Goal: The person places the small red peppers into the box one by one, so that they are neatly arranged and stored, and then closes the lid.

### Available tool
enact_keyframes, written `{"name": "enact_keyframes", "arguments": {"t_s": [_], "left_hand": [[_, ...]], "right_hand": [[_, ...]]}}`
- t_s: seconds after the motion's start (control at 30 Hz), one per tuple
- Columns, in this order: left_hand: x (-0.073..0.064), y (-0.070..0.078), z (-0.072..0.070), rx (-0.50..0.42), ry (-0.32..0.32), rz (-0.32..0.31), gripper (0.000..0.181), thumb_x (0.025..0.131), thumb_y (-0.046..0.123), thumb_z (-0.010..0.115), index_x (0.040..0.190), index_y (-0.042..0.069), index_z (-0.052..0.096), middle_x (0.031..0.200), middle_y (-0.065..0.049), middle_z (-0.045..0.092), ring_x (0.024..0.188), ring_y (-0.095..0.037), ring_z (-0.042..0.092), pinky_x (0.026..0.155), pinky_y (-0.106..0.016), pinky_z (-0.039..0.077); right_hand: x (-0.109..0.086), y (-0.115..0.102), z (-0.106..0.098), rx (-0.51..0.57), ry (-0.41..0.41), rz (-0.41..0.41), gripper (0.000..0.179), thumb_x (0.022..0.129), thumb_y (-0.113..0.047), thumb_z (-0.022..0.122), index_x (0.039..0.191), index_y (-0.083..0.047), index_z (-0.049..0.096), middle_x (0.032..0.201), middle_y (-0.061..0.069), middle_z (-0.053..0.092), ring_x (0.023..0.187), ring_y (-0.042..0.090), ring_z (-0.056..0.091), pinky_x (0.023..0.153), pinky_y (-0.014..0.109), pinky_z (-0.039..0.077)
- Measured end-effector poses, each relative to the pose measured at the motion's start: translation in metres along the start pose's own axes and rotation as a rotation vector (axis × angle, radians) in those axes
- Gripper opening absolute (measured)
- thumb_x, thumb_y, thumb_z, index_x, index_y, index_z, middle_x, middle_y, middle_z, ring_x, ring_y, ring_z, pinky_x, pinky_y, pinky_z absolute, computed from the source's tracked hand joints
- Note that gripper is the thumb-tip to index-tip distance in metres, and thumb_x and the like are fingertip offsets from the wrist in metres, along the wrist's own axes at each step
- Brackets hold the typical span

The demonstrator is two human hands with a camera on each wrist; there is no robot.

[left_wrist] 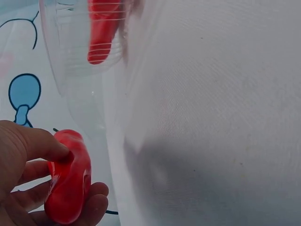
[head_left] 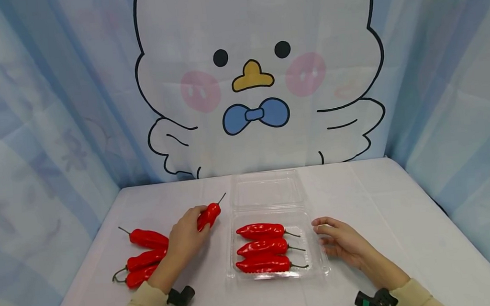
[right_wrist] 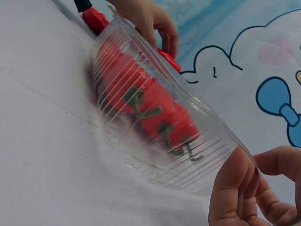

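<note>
My left hand (head_left: 187,237) grips a red chili pepper (head_left: 209,216) between thumb and fingers, stem pointing away to the upper right, left of a clear plastic clamshell box (head_left: 271,215). In the left wrist view the same pepper (left_wrist: 70,188) shows above the table, thumb on one side and fingers beneath. Three red peppers (head_left: 263,247) lie side by side in the box's base, stems to the right. At the box's right edge is my right hand (head_left: 343,243); in the right wrist view its thumb and fingers (right_wrist: 230,183) pinch the thin rim.
Several more red peppers (head_left: 148,238) lie left of the box, partly hidden behind my left forearm. The box's lid (head_left: 267,192) is folded back toward the printed curtain (head_left: 266,146) behind the white table (head_left: 360,187).
</note>
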State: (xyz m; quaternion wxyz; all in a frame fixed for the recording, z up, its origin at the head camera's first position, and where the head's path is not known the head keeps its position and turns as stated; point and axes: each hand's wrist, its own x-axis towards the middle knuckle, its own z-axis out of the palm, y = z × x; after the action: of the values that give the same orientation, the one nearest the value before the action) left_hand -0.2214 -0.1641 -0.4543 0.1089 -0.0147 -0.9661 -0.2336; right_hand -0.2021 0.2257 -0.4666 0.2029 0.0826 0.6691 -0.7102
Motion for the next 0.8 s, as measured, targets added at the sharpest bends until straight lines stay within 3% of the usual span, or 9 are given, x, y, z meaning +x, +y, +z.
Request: {"name": "enact_keyframes", "arguments": {"t_s": [0.47,0.8], "left_hand": [[-0.005,0.012,0.000,-0.018,-0.008,0.045,0.058,0.084,0.019,0.085,0.136,0.011,0.062,0.128,-0.013,0.068,0.106,-0.030,0.068,0.087,-0.051,0.062],[-0.011,0.022,-0.002,-0.060,0.059,0.106,0.058,0.084,0.019,0.085,0.136,0.009,0.060,0.126,-0.013,0.068,0.101,-0.029,0.070,0.083,-0.049,0.063]], "right_hand": [[0.001,0.001,0.001,0.002,0.019,0.004,0.031,0.102,-0.021,0.064,0.127,-0.007,0.054,0.104,0.001,0.054,0.076,0.009,0.057,0.063,0.019,0.055],[0.002,0.002,0.000,0.005,0.008,0.002,0.031,0.102,-0.021,0.063,0.127,-0.007,0.053,0.105,0.001,0.054,0.076,0.008,0.057,0.063,0.019,0.056]]}}
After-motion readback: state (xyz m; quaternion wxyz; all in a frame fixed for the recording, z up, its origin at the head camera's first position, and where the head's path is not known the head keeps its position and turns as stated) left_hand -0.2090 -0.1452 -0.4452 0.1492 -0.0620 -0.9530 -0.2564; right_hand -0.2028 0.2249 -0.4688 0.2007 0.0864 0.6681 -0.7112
